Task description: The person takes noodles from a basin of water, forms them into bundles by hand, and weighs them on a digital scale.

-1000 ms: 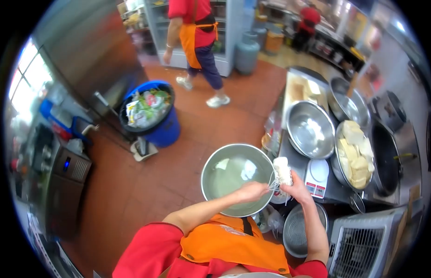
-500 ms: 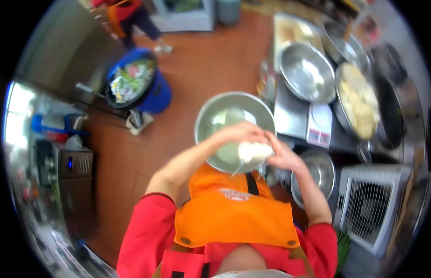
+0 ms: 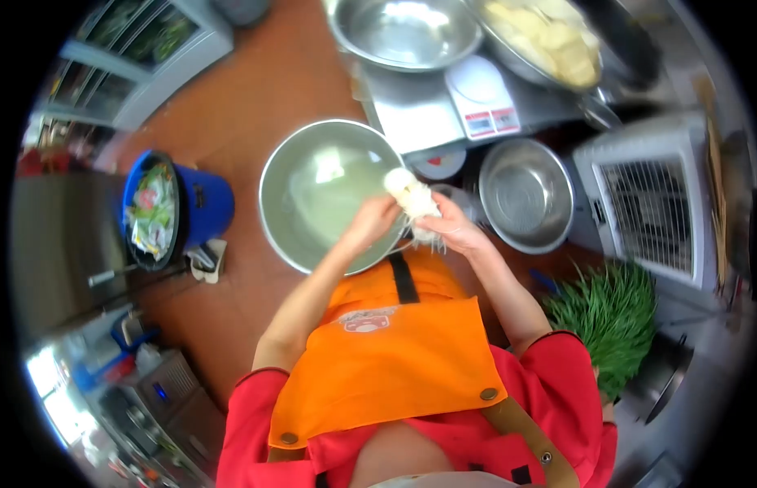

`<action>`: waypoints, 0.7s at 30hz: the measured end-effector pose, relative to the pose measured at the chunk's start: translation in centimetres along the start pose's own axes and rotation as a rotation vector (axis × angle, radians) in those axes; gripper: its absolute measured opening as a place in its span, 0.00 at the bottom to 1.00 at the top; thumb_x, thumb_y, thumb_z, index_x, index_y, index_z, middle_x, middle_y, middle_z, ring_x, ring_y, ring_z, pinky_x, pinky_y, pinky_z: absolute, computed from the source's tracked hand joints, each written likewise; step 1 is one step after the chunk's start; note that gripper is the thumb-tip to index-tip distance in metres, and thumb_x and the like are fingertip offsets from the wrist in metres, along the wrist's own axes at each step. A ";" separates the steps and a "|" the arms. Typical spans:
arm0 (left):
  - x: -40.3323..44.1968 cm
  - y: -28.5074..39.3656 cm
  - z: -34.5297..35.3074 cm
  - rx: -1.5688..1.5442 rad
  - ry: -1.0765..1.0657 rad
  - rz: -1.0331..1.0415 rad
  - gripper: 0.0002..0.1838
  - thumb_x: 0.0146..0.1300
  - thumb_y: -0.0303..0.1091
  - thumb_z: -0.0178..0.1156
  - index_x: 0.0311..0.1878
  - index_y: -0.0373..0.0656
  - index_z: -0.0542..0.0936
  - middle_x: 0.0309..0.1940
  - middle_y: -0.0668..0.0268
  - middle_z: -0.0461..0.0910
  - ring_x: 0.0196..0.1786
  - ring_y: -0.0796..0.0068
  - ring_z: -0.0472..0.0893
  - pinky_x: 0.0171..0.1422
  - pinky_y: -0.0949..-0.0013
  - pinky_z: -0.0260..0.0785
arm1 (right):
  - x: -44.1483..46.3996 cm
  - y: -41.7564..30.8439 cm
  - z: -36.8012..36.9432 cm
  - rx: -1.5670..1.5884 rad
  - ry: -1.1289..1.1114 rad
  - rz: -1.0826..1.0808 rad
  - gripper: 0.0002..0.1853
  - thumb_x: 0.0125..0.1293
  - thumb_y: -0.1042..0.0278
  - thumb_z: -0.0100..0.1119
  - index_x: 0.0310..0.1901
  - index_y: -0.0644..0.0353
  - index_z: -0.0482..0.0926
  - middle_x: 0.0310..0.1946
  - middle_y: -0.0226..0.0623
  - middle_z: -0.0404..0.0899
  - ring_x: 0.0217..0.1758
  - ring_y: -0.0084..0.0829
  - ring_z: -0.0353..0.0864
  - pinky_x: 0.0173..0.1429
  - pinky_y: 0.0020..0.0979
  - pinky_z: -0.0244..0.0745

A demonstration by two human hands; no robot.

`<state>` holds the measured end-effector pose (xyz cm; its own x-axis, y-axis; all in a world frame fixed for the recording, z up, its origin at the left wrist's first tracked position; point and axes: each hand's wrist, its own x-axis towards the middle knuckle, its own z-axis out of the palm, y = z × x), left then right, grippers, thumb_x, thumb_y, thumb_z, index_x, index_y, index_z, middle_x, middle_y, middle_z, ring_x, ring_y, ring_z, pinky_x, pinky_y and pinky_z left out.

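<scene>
A white stringy bundle [image 3: 417, 202], rounded at its upper end and with loose thin strands at the lower end, is held over the near right rim of a large metal basin [image 3: 293, 167]. My right hand [image 3: 454, 225] is closed around its right side. On the left, my left hand [image 3: 372, 221] has its fingers curled in against the bundle; their tips are partly hidden. Pale, cloudy-looking liquid seems to lie in the basin. Exactly what the bundle is made of cannot be made out.
A white kitchen scale [image 3: 480, 89] and a steel bowl [image 3: 407, 37] stand on the counter, beside a pan of pale slices [image 3: 549, 37]. Lower right are another steel bowl [image 3: 525, 195], a grey fan unit [image 3: 647, 203] and green stalks [image 3: 602, 325]. A blue waste bin [image 3: 207, 203] stands left.
My view has turned right, bringing the green stalks into sight. My hands have moved apart somewhat, and the bundle is now upright between them with strands hanging down.
</scene>
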<state>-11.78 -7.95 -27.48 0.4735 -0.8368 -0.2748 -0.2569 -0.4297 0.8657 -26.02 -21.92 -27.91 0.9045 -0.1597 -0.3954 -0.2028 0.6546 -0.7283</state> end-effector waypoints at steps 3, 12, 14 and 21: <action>-1.4 -0.8 2.5 0.040 -0.199 0.008 0.10 0.65 0.34 0.55 0.39 0.37 0.79 0.28 0.53 0.79 0.31 0.62 0.78 0.40 0.65 0.70 | -2.0 3.5 -1.7 -0.013 0.170 0.035 0.31 0.58 0.77 0.62 0.63 0.67 0.63 0.53 0.37 0.74 0.53 0.25 0.75 0.57 0.28 0.71; -4.2 -2.8 6.2 0.349 -0.580 0.277 0.08 0.64 0.34 0.54 0.37 0.41 0.78 0.36 0.54 0.80 0.39 0.49 0.79 0.43 0.57 0.72 | -7.9 14.2 -3.3 0.034 0.604 0.069 0.28 0.57 0.77 0.58 0.61 0.65 0.65 0.51 0.39 0.75 0.51 0.27 0.76 0.52 0.27 0.72; -4.7 -3.1 5.6 0.207 -0.566 0.278 0.07 0.65 0.33 0.55 0.39 0.41 0.79 0.34 0.58 0.80 0.35 0.58 0.80 0.40 0.61 0.72 | -8.9 17.5 -5.3 -0.059 0.683 0.090 0.28 0.56 0.76 0.58 0.61 0.65 0.66 0.49 0.41 0.77 0.50 0.29 0.77 0.52 0.29 0.73; -7.5 -3.6 -4.3 -0.392 -0.278 -0.616 0.07 0.67 0.31 0.57 0.41 0.38 0.80 0.31 0.70 0.77 0.32 0.82 0.74 0.36 0.77 0.66 | -9.1 27.7 -15.6 -0.610 0.935 0.438 0.26 0.53 0.67 0.62 0.54 0.65 0.72 0.45 0.53 0.79 0.52 0.46 0.79 0.54 0.37 0.73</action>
<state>-10.79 1.37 -26.70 0.1924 -0.5631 -0.8037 0.3243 -0.7365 0.5936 -45.76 -13.85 -53.26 0.1429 -0.6514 -0.7452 -0.7983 0.3693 -0.4758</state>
